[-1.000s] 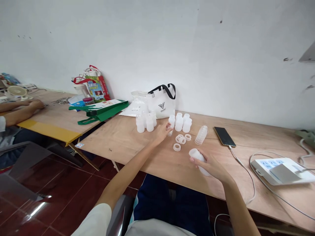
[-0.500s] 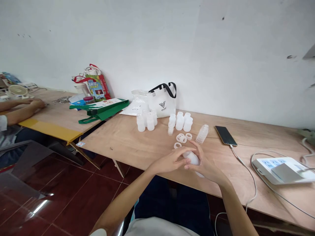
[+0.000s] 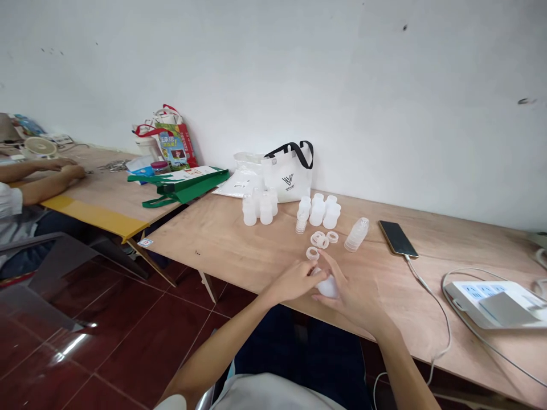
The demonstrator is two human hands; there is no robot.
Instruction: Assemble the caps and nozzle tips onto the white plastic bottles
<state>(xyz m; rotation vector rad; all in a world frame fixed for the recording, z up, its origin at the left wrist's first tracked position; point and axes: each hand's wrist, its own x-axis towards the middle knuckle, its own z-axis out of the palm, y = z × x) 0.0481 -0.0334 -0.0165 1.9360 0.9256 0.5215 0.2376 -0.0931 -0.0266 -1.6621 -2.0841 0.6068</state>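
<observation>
Between my hands, low over the table's front edge, is a translucent white plastic bottle (image 3: pixel 328 286). My left hand (image 3: pixel 301 279) has its fingers closed at the bottle's top left side. Around the right side of the same bottle curls my right hand (image 3: pixel 348 290), its index finger stretched forward. Just beyond my fingertips lies a white plastic ring (image 3: pixel 312 253), with several more rings (image 3: pixel 319 240) behind it. A short stack of clear caps (image 3: pixel 301 223) and a longer leaning stack of clear domed covers (image 3: pixel 357 234) are farther back.
White bottles (image 3: pixel 317 210) and frosted covered bottles (image 3: pixel 265 208) stand before a white bag (image 3: pixel 288 177). A phone (image 3: pixel 398 238) on a cable and a white power strip (image 3: pixel 491 304) lie right. Left, a green bag (image 3: pixel 183 187) bridges toward another table, where a person's hands (image 3: pixel 70 169) rest.
The camera view has shifted slightly. My hands have moved a little closer together and left around the bottle, which now stands more upright.
</observation>
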